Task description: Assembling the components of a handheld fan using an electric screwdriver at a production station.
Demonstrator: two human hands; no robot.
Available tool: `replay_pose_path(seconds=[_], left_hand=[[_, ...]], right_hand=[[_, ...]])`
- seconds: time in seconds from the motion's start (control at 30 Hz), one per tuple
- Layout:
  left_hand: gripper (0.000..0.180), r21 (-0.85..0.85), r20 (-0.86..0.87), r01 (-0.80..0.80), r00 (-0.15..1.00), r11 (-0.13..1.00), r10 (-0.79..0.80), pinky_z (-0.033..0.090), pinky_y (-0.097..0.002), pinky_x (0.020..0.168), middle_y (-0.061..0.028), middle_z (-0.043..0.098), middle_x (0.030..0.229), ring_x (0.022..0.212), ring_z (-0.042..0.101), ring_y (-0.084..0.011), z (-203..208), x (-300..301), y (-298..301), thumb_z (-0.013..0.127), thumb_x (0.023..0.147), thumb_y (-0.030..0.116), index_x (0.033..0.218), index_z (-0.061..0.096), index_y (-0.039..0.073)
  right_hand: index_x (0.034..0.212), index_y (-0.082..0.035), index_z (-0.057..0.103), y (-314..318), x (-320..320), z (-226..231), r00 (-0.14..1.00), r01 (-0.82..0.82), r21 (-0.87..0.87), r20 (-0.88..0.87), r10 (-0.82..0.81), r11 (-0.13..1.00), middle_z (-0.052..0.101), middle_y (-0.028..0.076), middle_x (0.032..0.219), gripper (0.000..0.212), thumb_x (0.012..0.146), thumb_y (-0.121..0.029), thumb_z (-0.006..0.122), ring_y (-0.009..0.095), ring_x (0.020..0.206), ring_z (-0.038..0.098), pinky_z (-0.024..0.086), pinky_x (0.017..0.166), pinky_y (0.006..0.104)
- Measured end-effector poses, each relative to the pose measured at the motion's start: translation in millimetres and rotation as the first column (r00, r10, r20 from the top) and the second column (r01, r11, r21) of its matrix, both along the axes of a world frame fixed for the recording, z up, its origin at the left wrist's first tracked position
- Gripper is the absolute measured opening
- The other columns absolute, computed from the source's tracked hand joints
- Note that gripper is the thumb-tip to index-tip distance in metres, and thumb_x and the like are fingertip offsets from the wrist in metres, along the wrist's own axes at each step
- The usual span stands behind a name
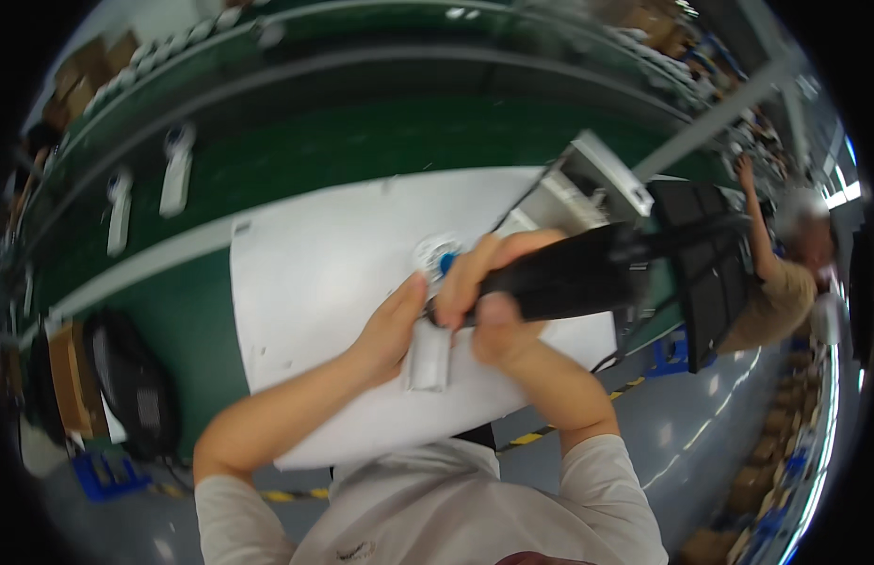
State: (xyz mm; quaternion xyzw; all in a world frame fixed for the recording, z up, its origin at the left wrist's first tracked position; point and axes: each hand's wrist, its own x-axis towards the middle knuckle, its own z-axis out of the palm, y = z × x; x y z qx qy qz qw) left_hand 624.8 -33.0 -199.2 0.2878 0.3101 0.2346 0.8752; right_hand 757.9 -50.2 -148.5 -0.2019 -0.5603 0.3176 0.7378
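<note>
A: Left to right, how do your hands stand?

B: Your left hand (388, 330) lies against the left edge of the white unit (428, 363), thumb pointing along its neck; the remaining fingers are partly hidden, so whether they pinch it cannot be told. The unit rests mid-sheet on the worktop (203, 377). Your right hand (484, 292) has its fingers wrapped round the black tool (569, 282).

A: How is this best done?

B: By judgement: brace the unit firmly against the white sheet (305, 282), keep your left thumb clear of the tool's front end, and hold the tool steady with modest pressure. Blur hides the exact contact.

A: And materials, in the same order?

B: Two smooth white units (176, 174), each round-headed with a slim bar handle, lie on a green strip. The sheet is flat and matte. Your unit looks plastic: round pale head, blue centre (446, 263), boxy handle. The tool is thick and dark. Beyond it stand a hard-edged pale box (614, 174) and a black panel (705, 273) divided into rectangles.
</note>
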Motion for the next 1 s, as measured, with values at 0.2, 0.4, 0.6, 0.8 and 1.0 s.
replay_pose_path(seconds=[0.2,0.4,0.6,0.8,1.0], left_hand=[[0.045,0.121,-0.003,-0.006,1.0,0.993,0.006,0.051,-0.0249,0.066,-0.0092,0.062,0.089,0.072,0.059,-0.0143,15,11,-4,0.039,0.101,0.044,0.108,0.053,0.003],[0.035,0.184,-0.136,-0.187,0.968,0.965,0.213,0.052,-0.0276,0.065,-0.0101,0.063,0.087,0.07,0.061,-0.0159,28,6,30,0.046,0.097,0.033,0.111,0.053,0.002],[0.066,0.951,-0.222,-0.053,0.568,0.305,0.793,0.046,-0.0386,0.088,-0.0205,0.051,0.12,0.103,0.056,-0.0297,3,-42,204,0.059,0.085,0.019,0.141,0.03,0.0],[0.068,0.658,-0.569,0.588,-0.022,0.471,0.822,0.034,-0.0483,0.101,-0.0234,0.039,0.137,0.119,0.043,-0.0435,-22,-61,254,0.059,0.087,0.027,0.143,0.029,0.005],[0.06,0.764,0.004,0.622,0.263,-0.172,0.965,0.041,-0.0425,0.092,-0.0181,0.047,0.129,0.109,0.049,-0.0346,-25,-87,218,0.058,0.088,0.025,0.139,0.035,0.006]], right_hand=[[0.105,-0.008,0.034,-4,14,11,0.987,0.088,0.115,-0.141,-0.072,0.989,0.05,0.008,0.067,0.03,0.086,-0.011,0.058,0.014,0.045,0.047,0.042,0.042,0.024],[0.107,-0.006,0.039,-4,36,0,0.953,0.288,0.084,-0.122,-0.276,0.954,0.055,0.007,0.073,0.034,0.08,-0.004,0.06,0.014,0.049,0.048,0.042,0.048,0.0235],[0.1,-0.006,0.05,-13,26,12,0.924,0.383,-0.078,0.043,-0.381,0.92,0.059,0.001,0.07,0.033,0.075,-0.01,0.071,0.014,0.056,0.051,0.04,0.054,0.0243],[0.105,-0.006,0.05,-21,29,7,0.947,0.313,-0.218,0.15,-0.285,0.924,0.058,-0.001,0.07,0.037,0.075,-0.009,0.071,0.012,0.056,0.049,0.041,0.056,0.0236],[0.115,-0.004,0.051,-11,13,6,0.951,0.3,-0.262,0.153,-0.267,0.917,0.062,0.001,0.074,0.047,0.075,-0.014,0.073,0.014,0.06,0.056,0.045,0.058,0.0244]])
